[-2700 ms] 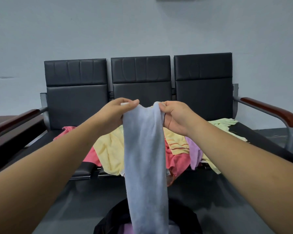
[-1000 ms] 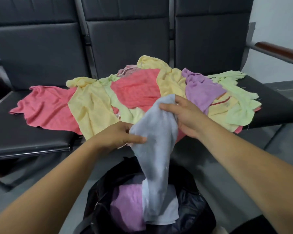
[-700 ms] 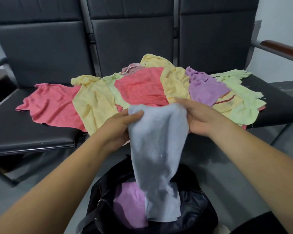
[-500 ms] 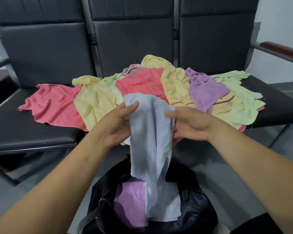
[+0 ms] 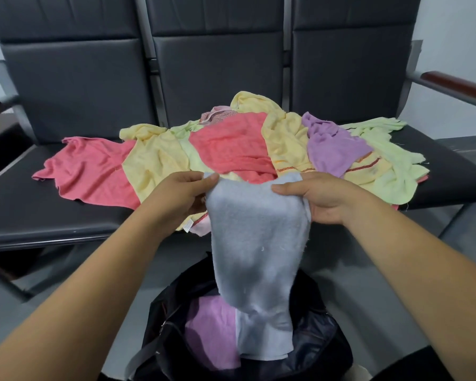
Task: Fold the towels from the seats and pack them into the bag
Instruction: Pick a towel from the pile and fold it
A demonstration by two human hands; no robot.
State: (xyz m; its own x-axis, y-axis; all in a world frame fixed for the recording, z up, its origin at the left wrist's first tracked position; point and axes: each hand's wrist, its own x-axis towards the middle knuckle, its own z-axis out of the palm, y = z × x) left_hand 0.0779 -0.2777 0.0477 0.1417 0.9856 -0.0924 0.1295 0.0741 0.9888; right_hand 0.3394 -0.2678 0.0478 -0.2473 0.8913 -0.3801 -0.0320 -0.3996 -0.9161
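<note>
The head-worn wide-angle camera is looking forward and down from close range, with the seats (image 5: pixel 39 215) filling the upper frame. The bag (image 5: pixel 320 332) is sitting at bottom centre, nearly beneath the lens.

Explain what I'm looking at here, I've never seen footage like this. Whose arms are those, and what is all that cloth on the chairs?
There is no machine here. A person wears a camera on their head that looks forward and down, so the two arms coming in from the bottom are their own. The left hand and the right hand each grip the top edge of a grey towel. It hangs down, and its lower end reaches into an open black bag on the floor, next to a purple towel already inside. Behind the hands, a row of black seats holds a loose pile of towels in pink, yellow, green and purple, not yet folded.
</note>
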